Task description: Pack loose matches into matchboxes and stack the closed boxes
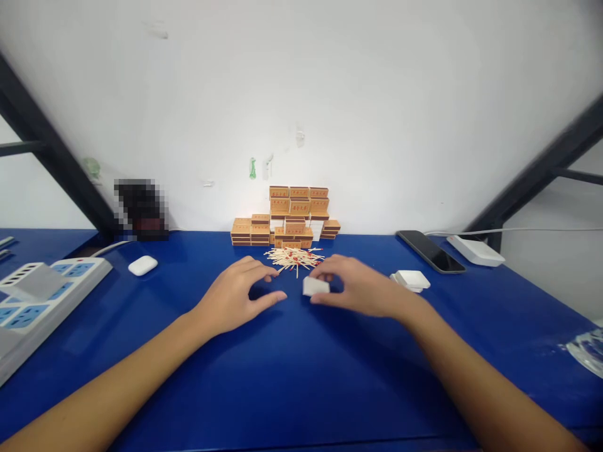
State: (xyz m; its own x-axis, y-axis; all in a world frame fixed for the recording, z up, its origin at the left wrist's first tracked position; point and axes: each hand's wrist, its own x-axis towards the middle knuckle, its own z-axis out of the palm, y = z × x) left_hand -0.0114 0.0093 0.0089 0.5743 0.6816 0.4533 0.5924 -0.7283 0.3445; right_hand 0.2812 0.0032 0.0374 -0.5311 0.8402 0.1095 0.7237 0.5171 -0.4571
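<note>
Between the thumb and fingers of my right hand [353, 285] is a small white matchbox tray [315, 287], held just above the blue table. My left hand [242, 295] hovers across from it, thumb and fingers apart, with nothing in its grasp. A loose pile of red-tipped matches [294, 257] lies just beyond both hands. Behind the pile, orange-brown matchboxes [299, 206] are stacked in tiers against the wall, with a lower stack of matchboxes [249, 231] on the left. Right of my right hand sit a few more white trays [412, 280], partly hidden behind the wrist.
At the left are a power strip [89, 276] and a white earbud case [142, 265]. A black phone [431, 251] and a white device with a cable [475, 250] lie at the back right. Crinkled clear plastic [586, 351] is at the right edge. Dark frame bars slope along both sides.
</note>
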